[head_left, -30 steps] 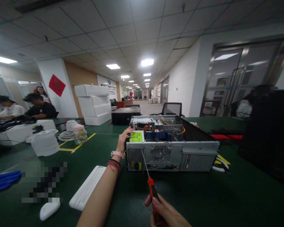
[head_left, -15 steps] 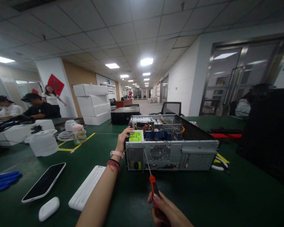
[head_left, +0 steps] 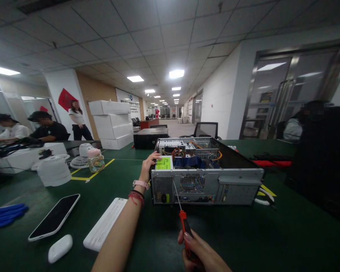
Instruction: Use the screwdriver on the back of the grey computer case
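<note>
An opened computer case (head_left: 240,185) lies on its side on the green table, its back panel facing me. Inside at its left corner sits a power supply (head_left: 164,163) with a bright green label. My left hand (head_left: 150,164) rests on the case's left corner, fingers stretched over the edge by the power supply. Wrapped in my right hand (head_left: 197,245) is a red and black screwdriver (head_left: 183,219). Its thin shaft points up and away, and the tip meets the back panel just right of the power supply's grille. Any screw under the tip is too small to make out.
On the left lie a phone (head_left: 55,217), a white earbud case (head_left: 60,248), a white slab-shaped device (head_left: 106,223) and blue gloves (head_left: 5,215). A glass jar (head_left: 96,162) and white fans stand behind. Cutters (head_left: 265,198) lie right of the case. People sit at the far left.
Both hands and the screwdriver hold nearly the same position. The view has shifted slightly. In the left background, a standing person has moved to the right.
</note>
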`<act>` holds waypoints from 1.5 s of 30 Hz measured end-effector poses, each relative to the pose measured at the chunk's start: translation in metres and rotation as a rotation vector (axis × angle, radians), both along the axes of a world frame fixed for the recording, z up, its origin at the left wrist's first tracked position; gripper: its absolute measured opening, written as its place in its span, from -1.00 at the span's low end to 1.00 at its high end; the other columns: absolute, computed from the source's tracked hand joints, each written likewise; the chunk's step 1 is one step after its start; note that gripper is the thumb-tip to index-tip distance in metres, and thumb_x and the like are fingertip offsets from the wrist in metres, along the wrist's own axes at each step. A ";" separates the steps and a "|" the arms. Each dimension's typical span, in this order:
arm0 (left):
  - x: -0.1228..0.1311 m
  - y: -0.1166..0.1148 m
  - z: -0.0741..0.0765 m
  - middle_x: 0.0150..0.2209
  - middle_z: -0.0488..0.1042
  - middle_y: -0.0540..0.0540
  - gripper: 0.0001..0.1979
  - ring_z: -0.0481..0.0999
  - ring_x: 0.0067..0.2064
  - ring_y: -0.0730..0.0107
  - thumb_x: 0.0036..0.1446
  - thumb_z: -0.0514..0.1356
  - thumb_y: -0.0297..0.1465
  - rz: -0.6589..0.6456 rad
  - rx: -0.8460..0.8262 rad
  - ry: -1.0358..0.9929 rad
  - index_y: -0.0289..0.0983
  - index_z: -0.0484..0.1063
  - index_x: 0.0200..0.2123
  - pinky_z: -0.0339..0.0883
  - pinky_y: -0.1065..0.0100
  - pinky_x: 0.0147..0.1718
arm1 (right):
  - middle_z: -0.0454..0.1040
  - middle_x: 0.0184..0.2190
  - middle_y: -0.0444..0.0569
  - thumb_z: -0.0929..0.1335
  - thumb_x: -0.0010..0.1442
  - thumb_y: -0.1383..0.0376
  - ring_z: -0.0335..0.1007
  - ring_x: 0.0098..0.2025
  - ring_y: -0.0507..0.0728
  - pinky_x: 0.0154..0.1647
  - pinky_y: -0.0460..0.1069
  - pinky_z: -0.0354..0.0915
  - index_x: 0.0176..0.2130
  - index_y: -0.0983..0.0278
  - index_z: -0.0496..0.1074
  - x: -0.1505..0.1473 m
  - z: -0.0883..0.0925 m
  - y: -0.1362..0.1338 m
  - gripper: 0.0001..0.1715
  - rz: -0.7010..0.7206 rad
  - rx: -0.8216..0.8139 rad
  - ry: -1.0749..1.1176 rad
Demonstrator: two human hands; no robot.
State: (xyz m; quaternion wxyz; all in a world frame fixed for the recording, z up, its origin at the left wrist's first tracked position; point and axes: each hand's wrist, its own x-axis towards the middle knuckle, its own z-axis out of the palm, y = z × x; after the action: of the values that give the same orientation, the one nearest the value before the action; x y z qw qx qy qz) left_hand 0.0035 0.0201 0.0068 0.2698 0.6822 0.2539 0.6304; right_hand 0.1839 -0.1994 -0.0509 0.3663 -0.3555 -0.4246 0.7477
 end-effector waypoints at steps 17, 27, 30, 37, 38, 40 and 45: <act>0.001 -0.002 0.001 -0.11 0.51 -0.15 -0.69 0.26 0.16 0.15 -0.09 -0.04 -0.50 0.000 -0.029 -0.012 -0.32 0.50 -0.43 0.08 0.16 0.16 | 0.09 -0.65 -0.32 0.35 -0.15 -0.24 -0.15 -0.65 -0.13 -0.62 -0.13 -0.26 -0.33 0.21 0.20 -0.001 -0.003 0.002 -0.34 -0.026 -0.008 0.016; 0.002 -0.001 0.000 -0.11 0.52 -0.12 -0.70 0.26 0.16 0.17 -0.09 -0.05 -0.49 0.008 -0.027 -0.005 -0.29 0.50 -0.45 0.04 0.16 0.17 | 0.09 -0.67 -0.33 0.36 -0.19 -0.25 -0.14 -0.65 -0.13 -0.62 -0.12 -0.25 -0.34 0.22 0.20 -0.001 -0.003 0.002 -0.31 -0.029 -0.013 0.010; 0.002 -0.003 0.001 -0.11 0.52 -0.13 -0.69 0.27 0.16 0.17 -0.10 -0.05 -0.49 0.015 -0.026 -0.006 -0.31 0.50 -0.45 0.04 0.17 0.17 | 0.07 -0.68 -0.33 0.35 -0.18 -0.26 -0.14 -0.66 -0.12 -0.62 -0.12 -0.25 -0.34 0.22 0.19 -0.001 -0.005 0.003 -0.31 0.000 0.008 0.015; 0.002 -0.003 0.001 -0.12 0.52 -0.14 -0.69 0.29 0.15 0.17 -0.11 -0.04 -0.50 0.012 -0.027 -0.015 -0.31 0.50 -0.44 0.05 0.17 0.17 | 0.07 -0.64 -0.33 0.38 -0.15 -0.20 -0.16 -0.65 -0.14 -0.62 -0.14 -0.26 -0.30 0.21 0.21 0.000 0.002 0.000 -0.36 -0.045 -0.051 0.034; 0.002 -0.003 0.001 -0.12 0.52 -0.14 -0.69 0.29 0.15 0.17 -0.10 -0.04 -0.50 0.011 -0.026 -0.014 -0.32 0.50 -0.44 0.05 0.17 0.17 | 0.07 -0.65 -0.34 0.37 -0.14 -0.21 -0.16 -0.66 -0.14 -0.63 -0.14 -0.26 -0.30 0.20 0.21 0.000 0.003 -0.001 -0.36 -0.042 -0.056 0.031; 0.002 -0.003 0.001 -0.12 0.52 -0.15 -0.70 0.28 0.16 0.16 -0.10 -0.04 -0.50 0.009 -0.025 -0.016 -0.32 0.50 -0.44 0.05 0.17 0.17 | 0.07 -0.66 -0.34 0.37 -0.14 -0.21 -0.16 -0.66 -0.14 -0.63 -0.14 -0.26 -0.30 0.20 0.20 0.000 0.003 -0.001 -0.36 -0.047 -0.052 0.034; 0.002 -0.004 0.002 -0.11 0.52 -0.15 -0.70 0.27 0.17 0.16 -0.10 -0.04 -0.51 0.014 -0.025 -0.005 -0.32 0.50 -0.44 0.04 0.16 0.18 | 0.07 -0.69 -0.34 0.35 -0.14 -0.23 -0.16 -0.67 -0.13 -0.63 -0.13 -0.26 -0.34 0.22 0.21 -0.002 -0.002 -0.001 -0.35 -0.012 0.005 0.029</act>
State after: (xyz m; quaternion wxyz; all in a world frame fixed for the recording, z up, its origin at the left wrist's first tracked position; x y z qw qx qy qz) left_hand 0.0054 0.0164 0.0087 0.2743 0.6755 0.2658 0.6307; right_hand 0.1824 -0.2000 -0.0527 0.3778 -0.3462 -0.4190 0.7496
